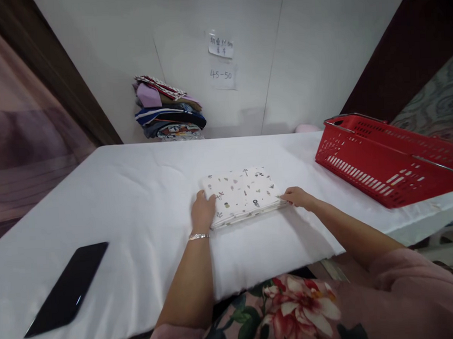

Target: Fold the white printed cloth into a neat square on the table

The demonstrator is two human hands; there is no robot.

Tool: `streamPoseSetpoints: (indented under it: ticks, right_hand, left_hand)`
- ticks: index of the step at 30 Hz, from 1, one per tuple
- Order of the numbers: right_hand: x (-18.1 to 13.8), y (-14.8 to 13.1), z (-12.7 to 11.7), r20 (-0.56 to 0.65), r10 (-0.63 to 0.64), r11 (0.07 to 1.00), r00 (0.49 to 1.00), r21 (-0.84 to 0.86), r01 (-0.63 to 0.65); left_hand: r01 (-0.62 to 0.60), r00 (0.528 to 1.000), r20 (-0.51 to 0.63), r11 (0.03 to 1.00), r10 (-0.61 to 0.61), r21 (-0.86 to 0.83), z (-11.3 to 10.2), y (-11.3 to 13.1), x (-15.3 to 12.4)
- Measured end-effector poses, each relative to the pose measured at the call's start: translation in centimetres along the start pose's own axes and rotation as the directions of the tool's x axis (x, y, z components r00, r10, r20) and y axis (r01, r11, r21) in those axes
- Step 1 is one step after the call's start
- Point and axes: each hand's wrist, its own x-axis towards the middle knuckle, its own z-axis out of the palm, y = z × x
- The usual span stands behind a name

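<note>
A folded white cloth (246,191) with small printed figures lies flat in the middle of the white-covered table (145,204). My left hand (203,211) grips its left edge, the thumb on top and the other fingers partly hidden at the side. At the near right corner, my right hand (297,197) pinches the cloth's layers between thumb and fingers. Several layers show along the near edge.
A red plastic basket (385,161) with metal handles stands at the table's right end. A dark flat panel (69,286) lies at the near left. Beyond the far edge is a stack of folded fabrics (170,111); paper notes (222,63) hang on the wall.
</note>
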Motion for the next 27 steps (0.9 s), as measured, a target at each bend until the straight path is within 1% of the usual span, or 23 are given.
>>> streamPoseSetpoints:
  ticks: [2, 6, 8, 11, 13, 15, 16, 17, 18, 20, 21, 23, 24, 25, 27]
  right_hand:
    - [0.0, 0.1, -0.1, -0.015, -0.008, 1.0, 1.0, -0.004, 0.008]
    - [-0.2, 0.5, -0.1, 0.04, 0.028, 0.997, 0.999, 0.066, -0.03]
    - [-0.4, 0.6, 0.1, 0.04, 0.018, 0.997, 0.999, 0.08, -0.021]
    - [-0.5, 0.8, 0.5, -0.02, -0.043, 0.997, 0.999, 0.058, 0.044]
    - [-0.4, 1.0, 0.6, -0.076, -0.094, 0.995, 0.993, 0.035, 0.097]
    - [-0.3, 1.2, 0.7, -0.129, -0.143, 0.989, 0.981, 0.015, 0.146]
    - [-0.3, 1.2, 0.7, -0.148, -0.162, 0.986, 0.976, 0.012, 0.165]
    - [-0.2, 1.3, 0.7, -0.161, -0.176, 0.983, 0.971, 0.015, 0.181]
    - [-0.1, 1.4, 0.7, -0.166, -0.186, 0.981, 0.968, 0.025, 0.193]
    - [-0.1, 1.6, 0.8, -0.148, -0.189, 0.977, 0.971, 0.069, 0.201]
    - [-0.1, 1.7, 0.9, -0.134, -0.183, 0.976, 0.974, 0.095, 0.197]
    - [-0.1, 1.9, 1.0, -0.105, -0.164, 0.974, 0.981, 0.143, 0.178]
    - [-0.1, 2.0, 1.1, -0.097, -0.154, 0.972, 0.983, 0.165, 0.169]
    - [-0.1, 2.1, 1.2, -0.094, -0.148, 0.969, 0.985, 0.184, 0.163]
    - [-0.3, 2.2, 1.3, -0.094, -0.151, 0.963, 0.984, 0.212, 0.168]
  left_hand:
    - [0.0, 1.0, 0.004, 1.0, 0.0, 0.003, 0.0, 0.0, 0.0]
    - [-0.017, 1.0, -0.002, 0.999, 0.017, 0.029, 0.1, 0.0, 0.1]
    - [-0.03, 1.0, -0.006, 0.998, 0.03, 0.047, 0.2, -0.1, 0.1]
    - [-0.074, 0.996, -0.035, 0.994, 0.078, 0.082, 0.2, -0.2, -0.1]
    - [-0.13, 0.984, -0.101, 0.982, 0.145, 0.136, 0.0, 0.0, -0.5]
    - [-0.207, 0.95, -0.193, 0.956, 0.247, 0.208, -0.1, 0.6, -1.2]
    - [-0.261, 0.923, -0.222, 0.935, 0.314, 0.239, 0.0, 1.1, -1.7]
    - [-0.328, 0.894, -0.225, 0.909, 0.387, 0.259, 0.2, 1.7, -2.3]
    - [-0.404, 0.865, -0.202, 0.875, 0.46, 0.266, 0.6, 2.5, -3.0]
    - [-0.578, 0.794, -0.062, 0.783, 0.604, 0.228, 1.8, 4.0, -4.5]
    - [-0.651, 0.751, 0.023, 0.734, 0.66, 0.192, 2.7, 4.8, -5.2]
    - [-0.736, 0.677, 0.152, 0.661, 0.721, 0.144, 4.4, 6.2, -6.5]
    - [-0.758, 0.653, 0.18, 0.637, 0.736, 0.14, 5.2, 6.8, -7.0]
    - [-0.768, 0.64, 0.197, 0.624, 0.743, 0.144, 5.9, 7.3, -7.3]
    - [-0.772, 0.636, 0.213, 0.615, 0.742, 0.161, 6.8, 8.1, -7.6]
